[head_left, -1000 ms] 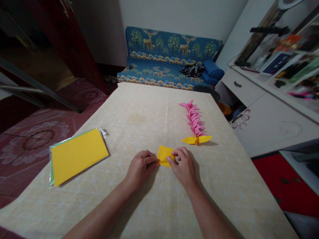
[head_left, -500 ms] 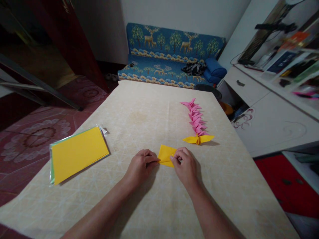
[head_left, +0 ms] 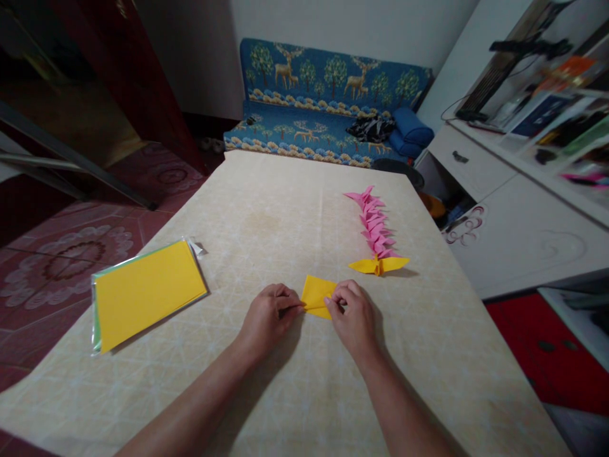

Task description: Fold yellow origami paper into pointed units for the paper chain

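Note:
A small folded piece of yellow paper (head_left: pixel 317 293) lies on the beige table (head_left: pixel 285 209) just in front of me. My left hand (head_left: pixel 267 318) pinches its left corner with curled fingers. My right hand (head_left: pixel 353 317) pinches its right edge, thumb and fingers pressed together on the paper. Beyond my right hand a finished yellow folded piece (head_left: pixel 379 264) sits at the near end of a chain of several pink folded pieces (head_left: pixel 373 223).
A clear sleeve of coloured paper sheets, yellow on top (head_left: pixel 145 292), lies at the table's left edge. A blue patterned sofa (head_left: pixel 328 108) stands past the far end. White cabinets (head_left: pixel 514 216) line the right side; red patterned floor is on the left.
My right fingers have slid slightly along the yellow paper's right edge. Both hands stay on it, and the view has shifted a little.

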A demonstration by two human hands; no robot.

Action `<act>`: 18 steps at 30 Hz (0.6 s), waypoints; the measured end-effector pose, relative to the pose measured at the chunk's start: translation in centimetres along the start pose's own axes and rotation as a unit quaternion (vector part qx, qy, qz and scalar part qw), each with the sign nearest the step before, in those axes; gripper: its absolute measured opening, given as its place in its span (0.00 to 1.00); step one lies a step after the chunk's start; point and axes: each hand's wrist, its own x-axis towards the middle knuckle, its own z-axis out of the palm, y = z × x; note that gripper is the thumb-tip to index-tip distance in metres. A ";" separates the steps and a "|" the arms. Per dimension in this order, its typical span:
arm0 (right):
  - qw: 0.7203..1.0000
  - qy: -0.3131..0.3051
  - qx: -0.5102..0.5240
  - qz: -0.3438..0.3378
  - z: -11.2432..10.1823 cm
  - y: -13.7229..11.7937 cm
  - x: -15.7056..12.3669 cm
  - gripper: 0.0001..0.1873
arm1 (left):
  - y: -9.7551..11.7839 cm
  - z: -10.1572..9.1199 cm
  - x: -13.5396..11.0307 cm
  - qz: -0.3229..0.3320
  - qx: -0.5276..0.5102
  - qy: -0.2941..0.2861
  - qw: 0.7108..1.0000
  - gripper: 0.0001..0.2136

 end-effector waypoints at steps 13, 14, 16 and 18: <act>0.999 0.002 -0.039 -0.004 -0.2 -0.4 0.0 0.07 | 0.3 0.3 -0.1 0.014 0.035 0.017 0.999 0.08; 0.999 0.004 -0.042 -0.004 -0.2 -0.4 0.0 0.08 | 0.4 0.3 -0.1 0.015 0.039 0.019 0.999 0.08; 0.999 0.011 -0.044 -0.004 0.0 -0.3 0.0 0.08 | 0.6 0.3 0.0 0.018 0.051 0.020 0.998 0.08; 0.999 0.015 -0.040 -0.003 0.1 -0.3 0.0 0.08 | 0.8 0.3 0.1 0.017 0.071 0.020 0.997 0.08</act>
